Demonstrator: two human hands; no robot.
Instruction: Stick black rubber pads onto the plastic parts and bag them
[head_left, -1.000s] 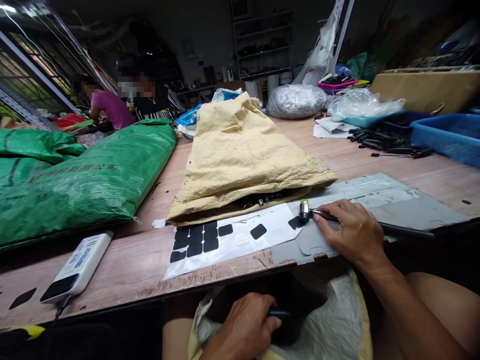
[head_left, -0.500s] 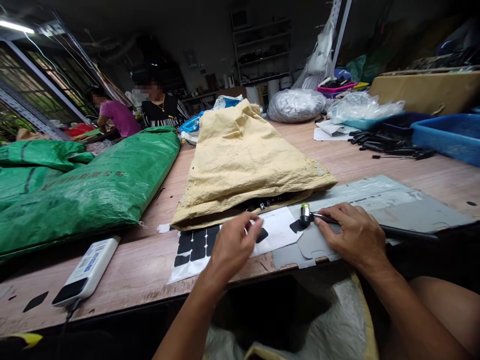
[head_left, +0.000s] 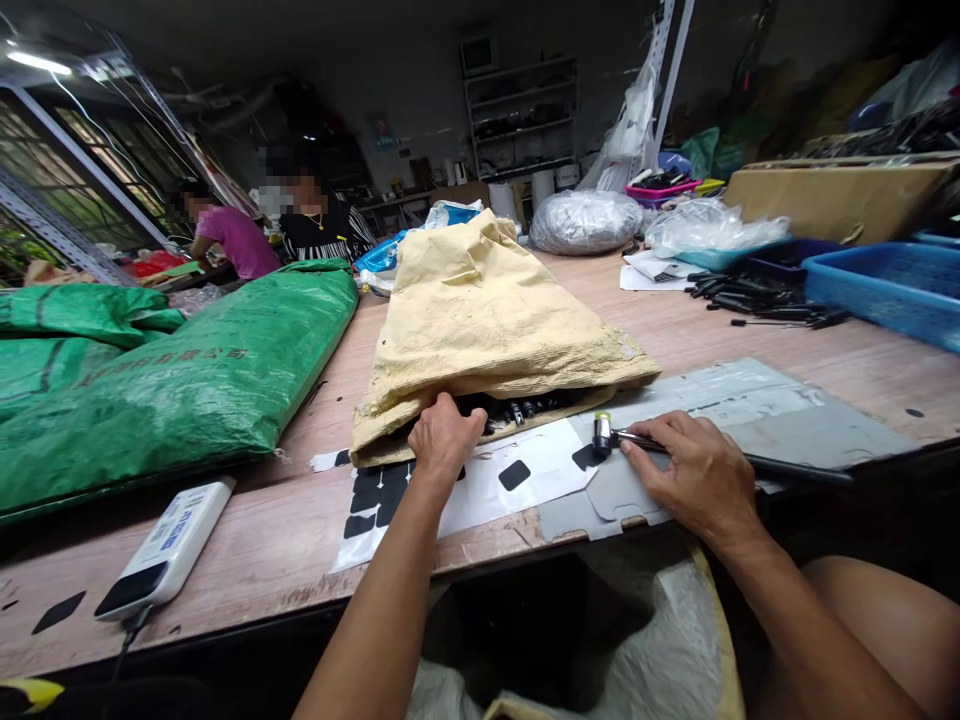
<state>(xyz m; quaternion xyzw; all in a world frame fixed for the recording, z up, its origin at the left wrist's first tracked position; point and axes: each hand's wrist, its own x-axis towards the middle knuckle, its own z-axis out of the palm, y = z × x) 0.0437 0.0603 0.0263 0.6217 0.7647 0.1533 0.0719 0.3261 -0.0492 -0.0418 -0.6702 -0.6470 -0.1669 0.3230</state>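
My left hand (head_left: 444,436) is at the open mouth of a yellow woven sack (head_left: 487,320), fingers curled at its lower edge; what they grip, if anything, is hidden. Black parts with metal bits (head_left: 517,410) show inside the opening. My right hand (head_left: 697,475) is closed round the black handle of a small hammer (head_left: 602,436), whose metal head has a yellow-green end. The head rests by a black square sticker (head_left: 586,458) at the right end of a white sheet. Another black sticker (head_left: 514,475) lies on the sheet, and several more (head_left: 367,500) are lower left.
Grey cardboard (head_left: 795,410) lies under the hammer. A full green sack (head_left: 225,370) and a white corded device (head_left: 169,545) are at left. Black rods (head_left: 765,295) lie beside a blue basket (head_left: 877,285). An open sack (head_left: 660,620) hangs below the table edge. Two people sit at the back.
My left hand has moved forward and left, from above the white sheet to the yellow sack's mouth. The right hand still holds the hammer in about the same place.
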